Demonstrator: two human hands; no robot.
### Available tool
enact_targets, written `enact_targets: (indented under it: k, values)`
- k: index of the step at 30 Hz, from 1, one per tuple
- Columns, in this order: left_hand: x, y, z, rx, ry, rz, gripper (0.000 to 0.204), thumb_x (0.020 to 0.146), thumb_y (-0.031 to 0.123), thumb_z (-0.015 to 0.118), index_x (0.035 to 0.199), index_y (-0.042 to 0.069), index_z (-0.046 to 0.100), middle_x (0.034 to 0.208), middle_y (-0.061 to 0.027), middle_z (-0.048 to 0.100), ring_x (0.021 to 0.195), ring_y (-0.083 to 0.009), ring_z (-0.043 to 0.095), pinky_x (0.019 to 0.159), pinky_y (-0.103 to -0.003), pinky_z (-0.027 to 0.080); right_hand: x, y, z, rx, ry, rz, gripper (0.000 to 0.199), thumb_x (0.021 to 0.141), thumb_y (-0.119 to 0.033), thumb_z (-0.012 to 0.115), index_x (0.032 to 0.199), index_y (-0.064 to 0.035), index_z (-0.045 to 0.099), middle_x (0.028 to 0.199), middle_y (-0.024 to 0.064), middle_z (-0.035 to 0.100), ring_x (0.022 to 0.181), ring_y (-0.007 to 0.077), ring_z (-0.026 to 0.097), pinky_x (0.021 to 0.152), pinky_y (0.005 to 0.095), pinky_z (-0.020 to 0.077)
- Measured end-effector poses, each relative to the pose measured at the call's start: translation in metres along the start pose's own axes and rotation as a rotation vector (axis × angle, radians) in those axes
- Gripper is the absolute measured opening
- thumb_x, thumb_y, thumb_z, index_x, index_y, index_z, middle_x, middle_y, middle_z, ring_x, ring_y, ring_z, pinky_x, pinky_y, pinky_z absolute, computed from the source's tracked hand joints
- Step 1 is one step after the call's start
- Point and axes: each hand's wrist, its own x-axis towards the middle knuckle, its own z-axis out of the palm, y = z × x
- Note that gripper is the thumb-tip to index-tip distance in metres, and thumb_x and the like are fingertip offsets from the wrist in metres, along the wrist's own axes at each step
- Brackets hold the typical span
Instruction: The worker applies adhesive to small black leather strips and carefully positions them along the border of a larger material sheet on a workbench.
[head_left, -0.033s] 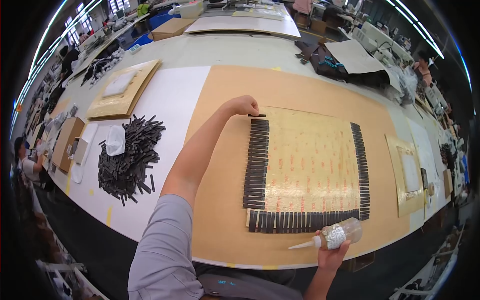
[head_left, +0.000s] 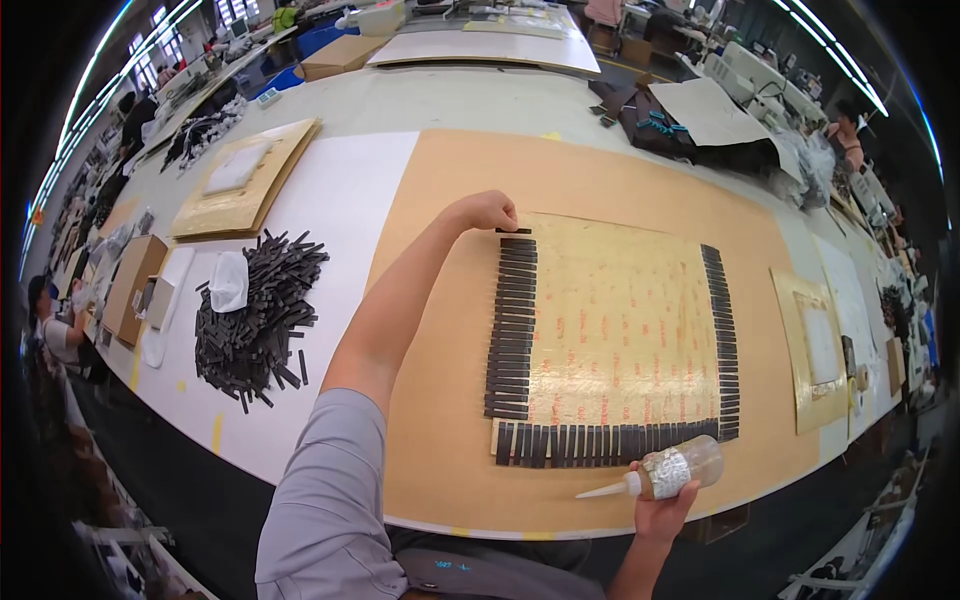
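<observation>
Reaching far across the tan board, the left hand pinches a thin dark strip at the top of the left column of dark strips lining a glossy yellowish sheet. The right hand grips a clear squeeze bottle with white nozzle, lying sideways near the bottom row.

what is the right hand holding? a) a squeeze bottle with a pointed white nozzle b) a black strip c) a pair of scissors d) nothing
a: the right hand grips a clear squeeze bottle by the sheet's near edge, its white nozzle pointing left.
</observation>
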Motion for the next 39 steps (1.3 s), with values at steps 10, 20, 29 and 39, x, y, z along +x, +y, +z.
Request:
enact_targets:
  k: [10, 20, 29, 39]
  values:
    - [0.021, -0.009, 0.014, 0.068, -0.048, 0.005, 0.014, 0.071, 0.017, 0.063, 0.075, 0.004, 0.063, 0.069, -0.0039, 0.059, 0.067, -0.0147, 0.052, 0.063, -0.030, 0.043, 0.004, 0.005, -0.011, 0.004, -0.018, 0.017, 0.063, 0.085, -0.053, 0.050, 0.126, -0.0064, 0.040, 0.112, 0.0134, 0.055, 0.102, 0.0272, 0.054, 0.087, 0.0478, 0.0449]
    - [-0.018, 0.007, 0.010, 0.013, 0.213, 0.034, 0.020, 0.075, 0.021, 0.064, 0.082, 0.002, 0.062, 0.077, -0.0083, 0.061, 0.072, -0.0166, 0.055, 0.066, -0.030, 0.045, -0.001, 0.002, -0.008, -0.036, -0.057, 0.045, 0.064, 0.084, -0.053, 0.051, 0.126, -0.0061, 0.040, 0.112, 0.0141, 0.055, 0.102, 0.0273, 0.054, 0.087, 0.0464, 0.0454]
    - [-0.248, -0.007, -0.052, 0.155, 0.604, -0.157, 0.027, 0.080, 0.023, 0.058, 0.082, -0.003, 0.063, 0.067, -0.0115, 0.061, 0.062, -0.0214, 0.056, 0.061, -0.033, 0.045, -0.002, 0.007, -0.009, 0.041, -0.231, 0.074, 0.063, 0.086, -0.049, 0.051, 0.131, -0.0068, 0.036, 0.118, 0.0121, 0.051, 0.111, 0.0274, 0.047, 0.094, 0.0418, 0.0419]
    - [-0.359, -0.114, 0.020, 0.314, 0.592, -0.659, 0.020, 0.064, 0.017, 0.059, 0.059, -0.002, 0.062, 0.060, -0.0207, 0.059, 0.063, -0.0331, 0.062, 0.060, -0.042, 0.047, -0.022, 0.021, 0.014, 0.021, -0.187, 0.161, 0.070, 0.081, -0.055, 0.054, 0.126, -0.0032, 0.040, 0.115, 0.0147, 0.054, 0.108, 0.0292, 0.051, 0.093, 0.0466, 0.0410]
